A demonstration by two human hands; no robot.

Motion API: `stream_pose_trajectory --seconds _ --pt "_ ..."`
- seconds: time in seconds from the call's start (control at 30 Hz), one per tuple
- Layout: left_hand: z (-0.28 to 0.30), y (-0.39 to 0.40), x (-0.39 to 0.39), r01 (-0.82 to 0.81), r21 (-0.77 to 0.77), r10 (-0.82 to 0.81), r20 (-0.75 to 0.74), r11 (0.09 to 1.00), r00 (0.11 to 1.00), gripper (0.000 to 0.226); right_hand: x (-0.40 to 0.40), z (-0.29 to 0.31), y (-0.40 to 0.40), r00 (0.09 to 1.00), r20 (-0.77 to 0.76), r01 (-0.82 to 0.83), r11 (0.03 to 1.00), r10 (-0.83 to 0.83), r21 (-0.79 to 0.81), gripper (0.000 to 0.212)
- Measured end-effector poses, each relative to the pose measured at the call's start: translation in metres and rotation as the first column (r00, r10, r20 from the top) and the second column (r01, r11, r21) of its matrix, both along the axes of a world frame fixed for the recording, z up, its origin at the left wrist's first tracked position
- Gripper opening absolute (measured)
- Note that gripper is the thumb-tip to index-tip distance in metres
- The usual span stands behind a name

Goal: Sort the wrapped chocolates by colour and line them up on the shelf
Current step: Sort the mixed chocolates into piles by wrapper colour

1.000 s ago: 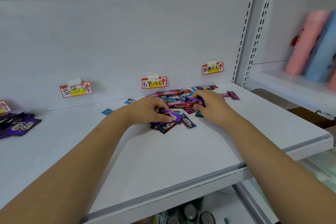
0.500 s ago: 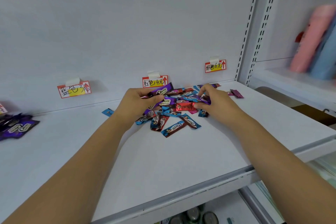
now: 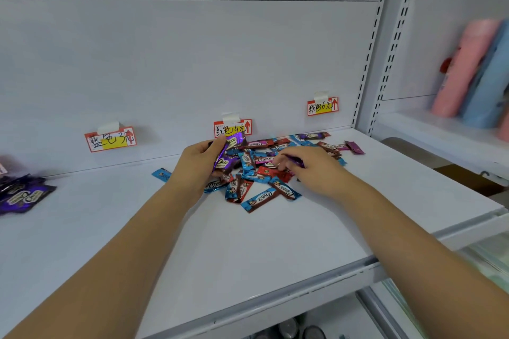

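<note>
Both hands work the mixed pile of wrapped chocolates (image 3: 259, 170) near the white shelf's (image 3: 248, 250) back edge: purple-wrapped chocolates (image 3: 227, 155) are gripped in the left hand (image 3: 197, 165) as gathered stock, while another purple piece (image 3: 296, 161) is pinched by the right hand (image 3: 311, 170).

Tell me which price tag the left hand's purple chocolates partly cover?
The middle tag; purple chocolates in the left hand overlap its lower edge, unlike the two outer tags.

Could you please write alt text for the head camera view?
The left hand holds purple chocolates while the right hand picks through a mixed pile of wrapped chocolates on a white shelf, below handwritten price tags.
</note>
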State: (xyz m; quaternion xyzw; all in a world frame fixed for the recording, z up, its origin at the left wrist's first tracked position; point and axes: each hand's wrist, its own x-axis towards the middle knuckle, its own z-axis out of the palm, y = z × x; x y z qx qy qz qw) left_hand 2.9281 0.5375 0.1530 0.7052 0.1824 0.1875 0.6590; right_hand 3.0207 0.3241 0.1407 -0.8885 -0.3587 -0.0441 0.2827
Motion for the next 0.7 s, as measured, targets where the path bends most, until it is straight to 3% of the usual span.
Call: stream_pose_trajectory --seconds 0.07,0.13,0.3,0.43,0.6,0.7 --pt "0.000 0.000 0.002 -0.011 -0.034 0.010 -0.016 0.999 1.000 0.036 0.004 0.003 0.002 0.999 0.028 0.032 0.999 -0.032 0.014 0.020" --pt "0.000 0.000 0.003 -0.027 -0.031 0.026 -0.041 0.999 0.999 0.034 0.010 0.007 0.007 0.992 0.113 0.056 0.995 -0.046 -0.085 0.014" --pt "-0.001 0.001 0.003 -0.040 -0.055 0.037 -0.047 0.998 0.998 0.024 0.018 0.017 0.029 0.984 0.177 0.033 0.939 0.030 -0.342 0.033" --pt "0.001 0.003 0.003 -0.053 -0.082 0.051 -0.027 0.995 0.998 0.025 0.024 0.011 0.034 0.991 0.122 -0.009 0.961 0.044 -0.277 0.040" --pt "0.004 0.000 0.000 0.008 -0.091 -0.010 -0.027 0.996 1.000 0.038 0.020 0.008 0.030 0.958 0.287 0.089 0.964 -0.015 -0.249 0.023" --pt "0.008 0.001 -0.005 -0.008 -0.048 0.006 -0.031 0.999 0.999 0.039 0.015 0.012 0.029 0.961 0.263 0.111 0.988 -0.080 -0.105 0.010"
